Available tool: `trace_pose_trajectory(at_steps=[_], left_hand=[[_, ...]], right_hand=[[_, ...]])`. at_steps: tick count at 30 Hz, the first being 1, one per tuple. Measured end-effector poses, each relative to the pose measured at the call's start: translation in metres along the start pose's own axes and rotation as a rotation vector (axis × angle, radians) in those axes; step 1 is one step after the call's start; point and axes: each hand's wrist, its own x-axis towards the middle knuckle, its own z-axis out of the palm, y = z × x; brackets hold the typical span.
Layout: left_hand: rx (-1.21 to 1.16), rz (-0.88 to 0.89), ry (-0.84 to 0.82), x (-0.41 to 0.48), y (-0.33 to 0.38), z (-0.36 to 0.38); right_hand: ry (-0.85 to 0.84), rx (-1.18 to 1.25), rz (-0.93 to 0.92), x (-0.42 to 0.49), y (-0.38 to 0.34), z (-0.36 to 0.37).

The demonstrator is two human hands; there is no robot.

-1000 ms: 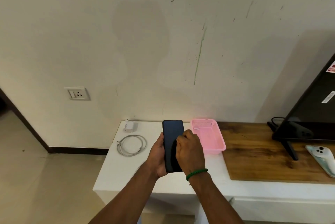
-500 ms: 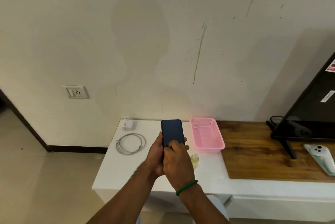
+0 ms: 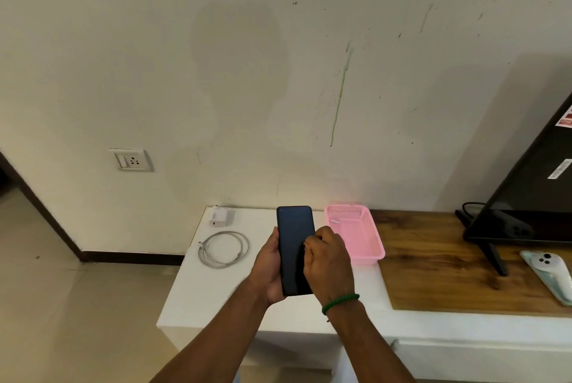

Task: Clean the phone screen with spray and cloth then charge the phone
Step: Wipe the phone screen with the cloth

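Note:
A dark phone [image 3: 294,237] is held upright above the white table [image 3: 216,296], screen towards me. My left hand [image 3: 267,271] grips its left edge and lower back. My right hand [image 3: 329,265] lies over the right half of the screen with curled fingers; whatever is under them is hidden, and no cloth shows. No spray bottle is in sight. A white charger plug [image 3: 221,217] and a coiled white cable [image 3: 224,249] lie on the table to the left. A wall socket [image 3: 132,160] sits further left.
A pink basket [image 3: 346,207] with a small white item stands just right of my hands. Beyond it a wooden board [image 3: 433,268] carries a black TV [image 3: 532,196] on its stand and a pale phone [image 3: 549,274] lying face down. Bare floor lies left of the table.
My right hand slid down the screen, then back up and to the right. The small yellowish bottle seen beside it half a second ago is now hidden. The left hand kept its hold.

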Motion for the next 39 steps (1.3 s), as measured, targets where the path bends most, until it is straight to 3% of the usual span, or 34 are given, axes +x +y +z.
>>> trace_pose_trajectory(at_steps=[28, 39], left_hand=[[0.023, -0.048, 0.003, -0.003, -0.014, 0.002], [0.038, -0.039, 0.068, -0.001, -0.012, 0.000]], right_hand=[[0.015, -0.003, 0.084, 0.050, 0.019, -0.011], [0.006, -0.011, 0.063, 0.028, 0.019, -0.007]])
